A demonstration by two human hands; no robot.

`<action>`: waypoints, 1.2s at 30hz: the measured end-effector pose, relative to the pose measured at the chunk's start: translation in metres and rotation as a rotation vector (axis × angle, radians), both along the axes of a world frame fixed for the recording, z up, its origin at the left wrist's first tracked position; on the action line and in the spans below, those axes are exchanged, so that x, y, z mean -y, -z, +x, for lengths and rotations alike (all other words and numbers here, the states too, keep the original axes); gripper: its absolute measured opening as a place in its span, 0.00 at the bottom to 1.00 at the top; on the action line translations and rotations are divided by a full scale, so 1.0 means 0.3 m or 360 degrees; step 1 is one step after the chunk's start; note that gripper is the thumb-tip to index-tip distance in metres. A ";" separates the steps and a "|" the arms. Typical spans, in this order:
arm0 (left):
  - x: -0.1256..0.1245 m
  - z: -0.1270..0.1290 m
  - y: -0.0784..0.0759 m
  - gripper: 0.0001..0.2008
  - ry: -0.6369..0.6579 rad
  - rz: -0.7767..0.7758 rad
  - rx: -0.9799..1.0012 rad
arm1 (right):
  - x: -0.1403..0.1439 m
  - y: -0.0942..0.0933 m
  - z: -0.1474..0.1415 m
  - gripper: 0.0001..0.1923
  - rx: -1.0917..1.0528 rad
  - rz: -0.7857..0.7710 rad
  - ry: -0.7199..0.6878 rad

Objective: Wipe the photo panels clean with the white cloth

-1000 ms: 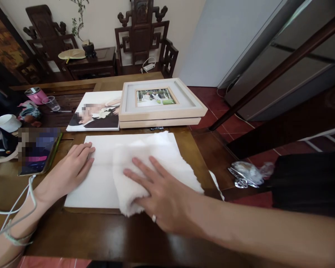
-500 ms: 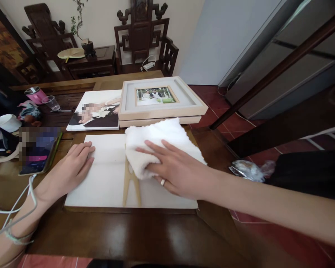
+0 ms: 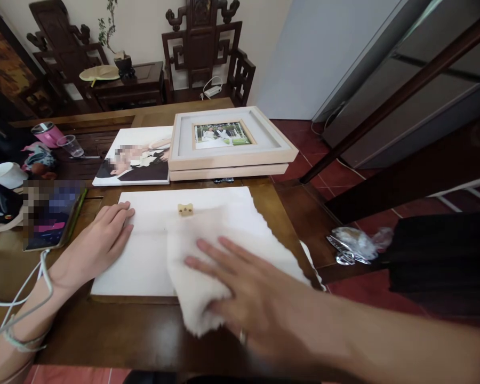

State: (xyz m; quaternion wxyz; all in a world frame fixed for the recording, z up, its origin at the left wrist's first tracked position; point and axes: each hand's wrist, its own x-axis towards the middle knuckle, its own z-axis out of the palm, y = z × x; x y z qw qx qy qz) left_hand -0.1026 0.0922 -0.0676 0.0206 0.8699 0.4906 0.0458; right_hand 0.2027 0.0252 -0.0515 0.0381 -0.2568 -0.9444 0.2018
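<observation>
On the brown wooden tabletop, near the front edge, lies a white flat board, and both hands of the person are on it. The left hand rests flat on the left part of the board, palm down, with the fingers stretched and close together, holding nothing. The right hand presses flat on a white fluffy cloth, which covers the right half of the board and hangs a little over its front edge; these fingers are spread wide on top of the cloth, not closed around it. Just behind the cloth, a small pale wooden piece shows on the board, near its far edge. Behind the board there is a stack of light wooden photo frames, and beside it, on the left, a printed photo panel lies flat. To the left of the left hand a phone lies on the tabletop, and a white cable runs over the left wrist. Further left stand a pink cup and a clear plastic cup.
</observation>
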 end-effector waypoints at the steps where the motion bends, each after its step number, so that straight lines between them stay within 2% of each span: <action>1: 0.001 -0.001 -0.001 0.20 0.0006 0.0001 0.0003 | -0.037 0.008 0.012 0.13 -0.0001 0.0017 0.0056; 4: 0.002 -0.006 -0.004 0.20 0.0020 -0.0019 0.0011 | -0.143 0.042 0.048 0.15 -0.0012 0.0215 0.0227; 7: 0.004 -0.009 -0.008 0.20 0.0022 -0.0043 0.0029 | -0.173 0.074 0.066 0.15 -0.0038 0.0352 0.0331; 11: 0.005 -0.008 -0.012 0.20 0.0026 -0.0031 0.0001 | -0.059 0.086 0.052 0.14 -0.0199 0.0264 0.0310; 14: 0.005 -0.001 -0.012 0.20 0.0016 -0.0029 -0.0015 | 0.059 0.069 0.038 0.07 -0.0329 0.0155 0.0094; 17: 0.003 0.005 -0.010 0.19 0.0007 -0.0018 0.0013 | 0.106 0.044 0.043 0.02 -0.0339 0.0110 -0.0092; 20: 0.002 0.007 -0.005 0.20 0.0004 -0.0011 0.0042 | 0.050 0.029 0.073 0.05 -0.0246 0.0024 -0.0094; 22: 0.001 0.005 -0.003 0.20 0.0002 -0.0015 0.0045 | -0.022 0.031 0.101 0.10 -0.0151 0.0044 0.0002; 25: 0.000 0.000 -0.002 0.21 0.0007 -0.0027 0.0023 | -0.120 0.051 0.141 0.13 -0.0078 0.0261 0.0232; 27: 0.000 -0.004 -0.003 0.22 0.0018 -0.0039 0.0012 | -0.144 0.071 0.155 0.14 -0.0084 0.0403 0.0367; 29: 0.000 -0.006 -0.003 0.22 0.0023 -0.0042 0.0009 | -0.121 0.088 0.152 0.13 -0.0111 0.0457 0.0420; 31: 0.000 -0.005 -0.002 0.21 0.0016 -0.0037 0.0005 | -0.057 0.096 0.136 0.12 -0.0192 0.0429 0.0363; 34: -0.001 0.001 -0.001 0.20 0.0007 -0.0025 0.0012 | 0.066 0.089 0.100 0.07 -0.0343 0.0309 0.0135; 36: -0.001 0.006 -0.001 0.20 -0.0002 -0.0018 0.0038 | 0.121 0.082 0.082 0.09 -0.0335 0.0238 -0.0035</action>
